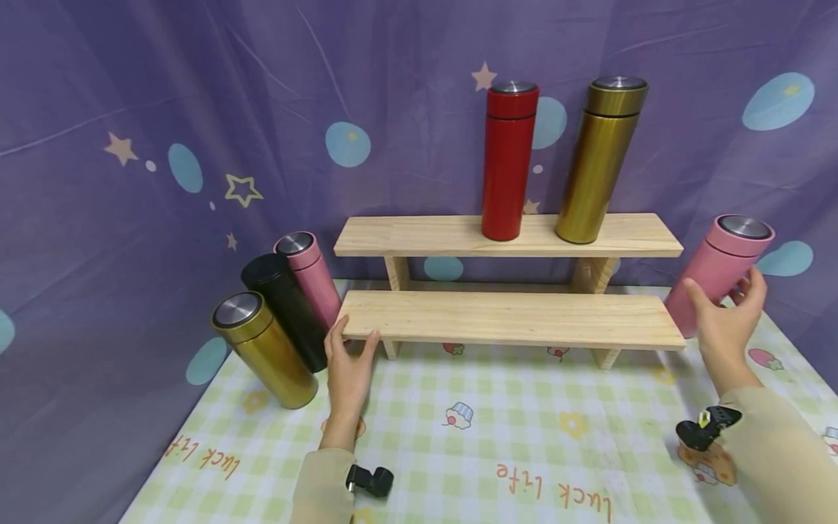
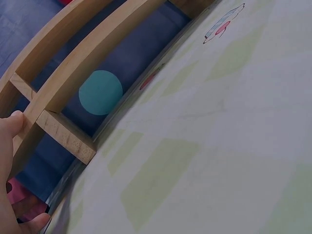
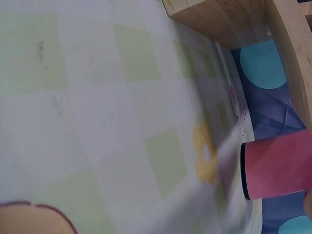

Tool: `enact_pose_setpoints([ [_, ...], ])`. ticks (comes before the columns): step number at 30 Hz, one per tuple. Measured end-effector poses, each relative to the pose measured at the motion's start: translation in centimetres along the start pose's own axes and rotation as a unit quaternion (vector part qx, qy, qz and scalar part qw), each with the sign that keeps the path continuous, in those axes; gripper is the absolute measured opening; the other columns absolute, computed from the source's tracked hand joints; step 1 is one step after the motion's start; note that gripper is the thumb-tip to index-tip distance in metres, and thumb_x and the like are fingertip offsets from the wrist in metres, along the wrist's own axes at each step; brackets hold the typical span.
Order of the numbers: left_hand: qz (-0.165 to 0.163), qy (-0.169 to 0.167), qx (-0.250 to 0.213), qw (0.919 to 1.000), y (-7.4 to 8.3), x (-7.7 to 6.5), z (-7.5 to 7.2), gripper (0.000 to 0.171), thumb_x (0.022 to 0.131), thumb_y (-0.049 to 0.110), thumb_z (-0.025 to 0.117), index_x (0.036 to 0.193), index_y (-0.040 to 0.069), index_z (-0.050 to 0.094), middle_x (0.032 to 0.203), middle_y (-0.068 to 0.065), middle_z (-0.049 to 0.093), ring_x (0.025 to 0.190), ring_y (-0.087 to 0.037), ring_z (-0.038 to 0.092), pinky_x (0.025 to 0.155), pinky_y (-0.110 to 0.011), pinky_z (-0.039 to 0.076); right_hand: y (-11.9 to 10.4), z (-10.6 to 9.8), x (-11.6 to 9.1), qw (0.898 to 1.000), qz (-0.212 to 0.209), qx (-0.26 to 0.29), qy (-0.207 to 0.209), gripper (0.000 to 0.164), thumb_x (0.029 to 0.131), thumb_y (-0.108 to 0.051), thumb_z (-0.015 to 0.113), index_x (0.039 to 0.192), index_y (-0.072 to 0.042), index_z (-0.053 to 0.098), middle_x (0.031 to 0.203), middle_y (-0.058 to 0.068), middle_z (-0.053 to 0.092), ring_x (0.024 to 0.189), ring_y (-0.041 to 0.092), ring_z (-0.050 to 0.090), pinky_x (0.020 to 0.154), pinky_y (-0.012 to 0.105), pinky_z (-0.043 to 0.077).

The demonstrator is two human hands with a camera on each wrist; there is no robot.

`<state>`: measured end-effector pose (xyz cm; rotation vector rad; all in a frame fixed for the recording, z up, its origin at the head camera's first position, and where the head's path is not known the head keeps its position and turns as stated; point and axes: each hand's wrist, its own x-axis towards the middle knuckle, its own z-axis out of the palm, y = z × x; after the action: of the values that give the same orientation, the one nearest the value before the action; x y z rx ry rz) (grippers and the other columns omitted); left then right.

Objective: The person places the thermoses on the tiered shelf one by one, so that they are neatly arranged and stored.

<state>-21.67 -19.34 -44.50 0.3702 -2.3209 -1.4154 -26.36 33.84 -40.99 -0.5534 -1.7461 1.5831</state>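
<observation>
My right hand (image 1: pixel 729 327) grips a pink thermos bottle (image 1: pixel 720 255) with a silver lid, beside the right end of the wooden two-tier shelf (image 1: pixel 511 314). The right wrist view shows the dark bottom rim of that pink bottle (image 3: pixel 275 165) close over the tablecloth. At the shelf's left end is my left hand (image 1: pixel 349 375), its thumb at the front edge of the lower board and its fingers spread near the left corner. Close by stand a second pink bottle (image 1: pixel 314 280), a black bottle (image 1: pixel 286 313) and a short gold bottle (image 1: pixel 268 349).
On the upper board stand a red bottle (image 1: pixel 511 164) and a tall gold bottle (image 1: pixel 600 164). A green-and-white checked tablecloth (image 1: pixel 471 451) covers the table. Behind the shelf hangs a purple patterned curtain (image 1: pixel 419 87).
</observation>
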Motion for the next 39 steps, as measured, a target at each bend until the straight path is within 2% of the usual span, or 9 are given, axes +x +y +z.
enact_pose_setpoints([
  [4, 0.0, 0.002, 0.0, 1.0, 0.0, 0.0, 0.1, 0.074, 0.09, 0.058, 0.064, 0.151, 0.027, 0.036, 0.155, 0.001, 0.028, 0.134, -0.027, 0.039, 0.099, -0.056, 0.038, 0.1, 0.0, 0.1, 1.0, 0.007, 0.007, -0.014, 0.086, 0.082, -0.011, 0.08, 0.15, -0.031, 0.032, 0.135, -0.009, 0.039, 0.122, 0.006, 0.04, 0.107, 0.025, 0.033],
  [9, -0.002, 0.001, 0.004, 1.0, -0.1, 0.1, 0.1, 0.074, 0.09, 0.059, 0.063, 0.151, 0.027, 0.035, 0.155, 0.001, 0.028, 0.133, -0.026, 0.04, 0.099, -0.056, 0.038, 0.4, 0.0, 0.4, 0.999, 0.003, -0.039, -0.028, 0.091, 0.082, -0.016, 0.081, 0.152, -0.035, 0.025, 0.137, -0.011, 0.037, 0.12, 0.005, 0.039, 0.105, 0.025, 0.032],
  [12, -0.004, 0.003, 0.003, 1.0, -0.2, 0.1, 0.0, 0.073, 0.09, 0.058, 0.064, 0.151, 0.027, 0.035, 0.155, 0.001, 0.028, 0.133, -0.027, 0.04, 0.1, -0.056, 0.038, 0.4, 0.1, 0.5, 0.999, 0.005, -0.039, -0.032, 0.091, 0.082, -0.012, 0.08, 0.151, -0.035, 0.026, 0.136, -0.01, 0.038, 0.115, 0.005, 0.041, 0.102, 0.024, 0.034],
  [17, -0.005, 0.006, -0.001, 1.0, -0.3, 0.1, 0.0, 0.073, 0.09, 0.056, 0.065, 0.151, 0.027, 0.036, 0.155, 0.001, 0.028, 0.134, -0.027, 0.04, 0.1, -0.056, 0.037, 0.0, 0.2, 0.6, 0.999, 0.01, -0.038, -0.021, 0.087, 0.082, -0.009, 0.079, 0.15, -0.035, 0.03, 0.131, -0.012, 0.042, 0.105, 0.002, 0.041, 0.096, 0.022, 0.035],
  [26, -0.009, 0.004, 0.0, 1.0, -0.1, 0.0, 0.2, 0.072, 0.09, 0.056, 0.065, 0.15, 0.029, 0.036, 0.154, 0.003, 0.029, 0.133, -0.026, 0.041, 0.1, -0.055, 0.038, 0.0, -0.1, 0.6, 0.999, 0.019, -0.041, -0.002, 0.088, 0.078, -0.01, 0.082, 0.148, -0.035, 0.035, 0.13, -0.012, 0.044, 0.102, 0.001, 0.042, 0.095, 0.021, 0.035],
  [29, -0.008, 0.003, -0.002, 1.0, 0.0, 0.0, 0.2, 0.072, 0.09, 0.056, 0.065, 0.15, 0.028, 0.036, 0.154, 0.003, 0.029, 0.133, -0.025, 0.041, 0.1, -0.055, 0.038, 0.0, -0.3, 0.7, 1.0, 0.018, -0.022, 0.007, 0.087, 0.077, -0.008, 0.084, 0.146, -0.034, 0.038, 0.129, -0.012, 0.047, 0.099, 0.001, 0.044, 0.094, 0.021, 0.035],
  [32, -0.009, 0.003, -0.001, 1.0, 0.0, 0.0, 0.2, 0.072, 0.09, 0.056, 0.066, 0.15, 0.028, 0.037, 0.154, 0.003, 0.029, 0.133, -0.026, 0.041, 0.1, -0.055, 0.038, -0.2, -0.3, 0.6, 0.999, 0.024, 0.022, 0.019, 0.086, 0.075, -0.003, 0.084, 0.144, -0.032, 0.041, 0.127, -0.01, 0.049, 0.097, 0.002, 0.046, 0.093, 0.021, 0.036],
  [36, -0.01, 0.001, 0.002, 1.0, 0.1, 0.0, 0.1, 0.073, 0.09, 0.057, 0.065, 0.15, 0.029, 0.036, 0.154, 0.003, 0.029, 0.133, -0.025, 0.041, 0.1, -0.055, 0.039, -0.8, -0.3, 0.4, 0.994, 0.042, 0.098, 0.034, 0.086, 0.075, 0.003, 0.083, 0.144, -0.03, 0.042, 0.122, -0.008, 0.049, 0.096, 0.003, 0.046, 0.091, 0.02, 0.035],
  [39, -0.01, -0.001, 0.002, 0.9999, 0.0, 0.0, 0.0, 0.074, 0.09, 0.058, 0.064, 0.151, 0.029, 0.035, 0.155, 0.003, 0.028, 0.133, -0.025, 0.041, 0.099, -0.055, 0.039, -1.4, -0.3, 0.3, 0.989, 0.049, 0.134, 0.04, 0.087, 0.074, 0.007, 0.082, 0.143, -0.028, 0.043, 0.121, -0.007, 0.049, 0.096, 0.004, 0.046, 0.089, 0.019, 0.036],
])
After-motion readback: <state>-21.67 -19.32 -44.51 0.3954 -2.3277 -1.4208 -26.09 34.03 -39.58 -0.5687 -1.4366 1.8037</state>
